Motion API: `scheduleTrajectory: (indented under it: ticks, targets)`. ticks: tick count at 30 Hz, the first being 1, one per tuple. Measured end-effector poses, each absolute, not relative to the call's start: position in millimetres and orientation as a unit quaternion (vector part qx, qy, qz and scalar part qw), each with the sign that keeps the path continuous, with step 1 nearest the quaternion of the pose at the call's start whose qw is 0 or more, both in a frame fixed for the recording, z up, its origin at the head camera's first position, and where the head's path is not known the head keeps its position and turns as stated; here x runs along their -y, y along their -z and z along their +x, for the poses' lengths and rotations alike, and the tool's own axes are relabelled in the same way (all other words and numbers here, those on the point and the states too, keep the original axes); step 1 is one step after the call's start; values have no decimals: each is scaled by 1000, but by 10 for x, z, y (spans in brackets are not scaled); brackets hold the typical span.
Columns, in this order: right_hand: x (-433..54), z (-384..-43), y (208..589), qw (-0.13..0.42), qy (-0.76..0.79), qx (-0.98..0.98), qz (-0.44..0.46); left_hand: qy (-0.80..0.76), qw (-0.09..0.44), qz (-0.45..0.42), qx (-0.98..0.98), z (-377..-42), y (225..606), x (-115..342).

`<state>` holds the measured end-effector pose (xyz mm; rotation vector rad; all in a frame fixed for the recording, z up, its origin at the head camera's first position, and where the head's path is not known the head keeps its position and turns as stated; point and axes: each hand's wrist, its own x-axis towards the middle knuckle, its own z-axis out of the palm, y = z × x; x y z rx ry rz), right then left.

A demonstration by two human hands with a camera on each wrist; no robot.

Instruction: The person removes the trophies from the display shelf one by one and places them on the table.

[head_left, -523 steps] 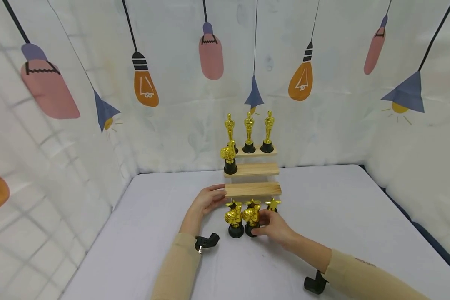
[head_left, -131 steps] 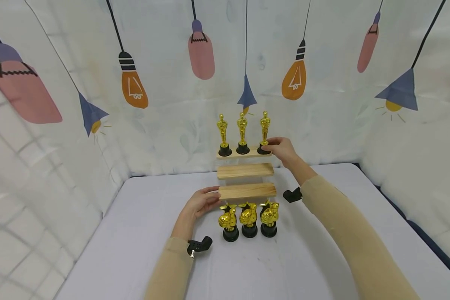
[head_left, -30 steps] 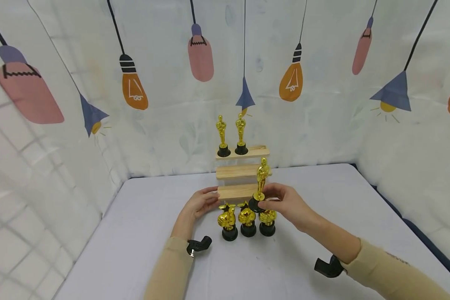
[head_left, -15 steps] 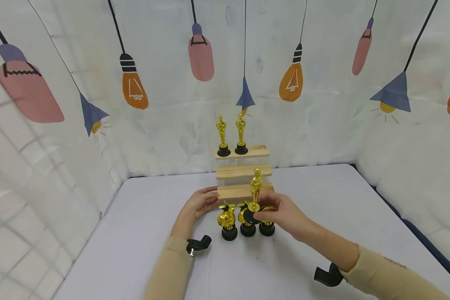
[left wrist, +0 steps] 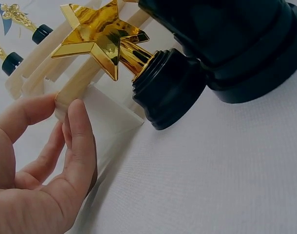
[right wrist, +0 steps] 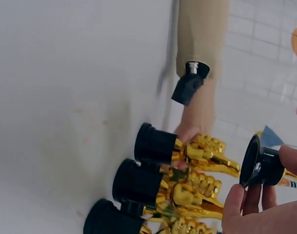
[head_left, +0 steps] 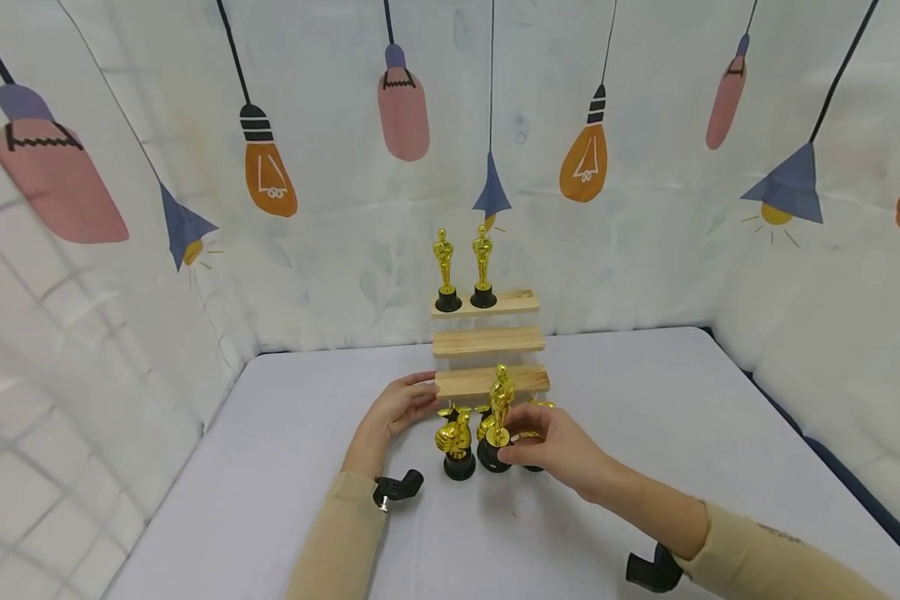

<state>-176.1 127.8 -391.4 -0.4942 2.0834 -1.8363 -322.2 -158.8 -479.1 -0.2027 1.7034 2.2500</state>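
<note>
My right hand (head_left: 558,450) holds a gold figure trophy (head_left: 501,396) by its black base, upright before the stepped wooden stand (head_left: 487,340). In the right wrist view this base (right wrist: 265,165) is off the table, above the thumbs-up trophies (right wrist: 202,153). Fingers and thumb of my left hand (head_left: 405,407) pinch the left end of the stand's lowest plank (left wrist: 75,85). Two more figure trophies (head_left: 482,258) stand on the top plank. In front, a thumbs-up trophy (head_left: 454,437) shows at left; the others are partly hidden by my right hand and the held trophy.
Star trophies (left wrist: 102,36) stand behind the thumbs-up row, close against the stand. A white cloth covers the table (head_left: 307,417). Behind rises a white curtain (head_left: 330,267) printed with lamps. Each wrist wears a black camera mount (head_left: 399,488).
My right hand has taken the right-hand figure trophy off the top plank and lowered it toward the front row. Earlier, a thumbs-up trophy left the middle plank for that row. The left hand stays put.
</note>
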Motion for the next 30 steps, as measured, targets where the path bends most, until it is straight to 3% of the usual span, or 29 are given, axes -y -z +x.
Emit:
scheduleTrajectory:
  ticks: [21,30]
  targets:
    - [-1128,-1705,4362,176,648,-724,-159,-791,144,-61,-591,-3224,4834,1588]
    - [-1011,-1700,4576,183,644,-734,-110,-788,140,-62,-596,-3221,4836,1575]
